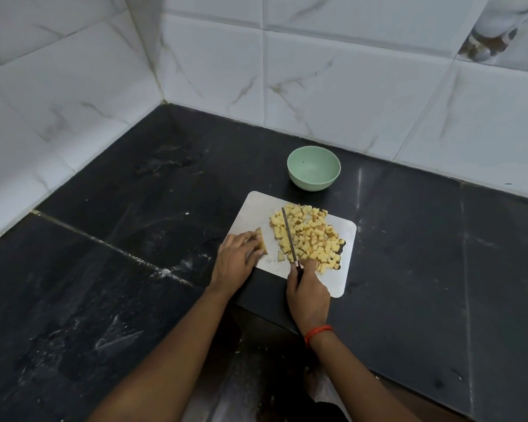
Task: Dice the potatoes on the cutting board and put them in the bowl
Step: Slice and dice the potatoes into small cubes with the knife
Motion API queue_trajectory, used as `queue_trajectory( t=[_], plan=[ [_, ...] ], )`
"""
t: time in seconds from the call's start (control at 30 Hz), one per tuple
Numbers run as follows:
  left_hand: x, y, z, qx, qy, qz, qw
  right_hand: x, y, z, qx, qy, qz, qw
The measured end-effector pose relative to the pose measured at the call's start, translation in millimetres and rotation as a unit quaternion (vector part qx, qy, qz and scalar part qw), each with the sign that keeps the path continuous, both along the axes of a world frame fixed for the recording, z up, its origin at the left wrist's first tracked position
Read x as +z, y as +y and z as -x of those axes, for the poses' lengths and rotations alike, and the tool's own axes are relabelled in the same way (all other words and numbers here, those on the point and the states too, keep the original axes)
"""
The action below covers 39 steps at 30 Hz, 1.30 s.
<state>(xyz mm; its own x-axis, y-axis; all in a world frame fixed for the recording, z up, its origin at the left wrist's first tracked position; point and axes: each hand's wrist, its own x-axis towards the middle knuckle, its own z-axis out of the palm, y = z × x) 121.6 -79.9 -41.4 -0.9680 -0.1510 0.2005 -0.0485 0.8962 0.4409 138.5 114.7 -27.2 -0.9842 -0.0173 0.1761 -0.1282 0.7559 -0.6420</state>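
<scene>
We note a pale cutting board [256,208] lying on the dark tabletop [134,239], its near corner reaching the tabletop's front edge. A heap of diced potatoes [313,236] covers the right half of the board. The left hand [235,260] rests at the board's left edge, its fingers bent over an uncut potato piece [262,242] and holding it down. A small offcut [280,255] lies between this piece and the heap. The right hand [308,287] grips the handle of a knife [288,236], whose blade lies along the left side of the heap and touches the dice. A red thread [317,332] circles the right wrist. A green bowl [313,184] stands upright near the board's far edge, by the tiled wall [348,86].
</scene>
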Motion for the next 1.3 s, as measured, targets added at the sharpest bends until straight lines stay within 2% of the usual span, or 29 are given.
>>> queue_trajectory(
  t=[0.2,0.4,0.6,0.8,1.0,1.3],
  plan=[
    [-6.9,2.0,-0.5,0.01,0.0,0.014,1.0,7.8,-30.2,8.0,0.083,-0.009,-0.05,0.995],
    [-8.6,2.7,-1.8,0.003,0.026,0.059,0.998,7.1,-55.3,12.8,0.093,-0.048,-0.046,0.993],
    [-7.3,1.8,-0.1,0.011,0.014,0.079,0.997,1.3,-57.4,13.8,0.098,-0.039,-0.08,0.991],
    [-12.6,1.6,2.9,0.022,0.009,0.082,0.996,6.0,-55.8,6.8,0.094,-0.058,-0.067,0.992],
    [-9.2,6.1,2.8,0.036,0.028,0.074,0.996,11.8,-56.3,7.1,0.107,-0.071,-0.094,0.987],
    [-16.8,8.5,4.1,0.058,0.043,0.114,0.991,24.3,-54.8,-4.2,0.134,-0.097,-0.255,0.953]
  ],
)
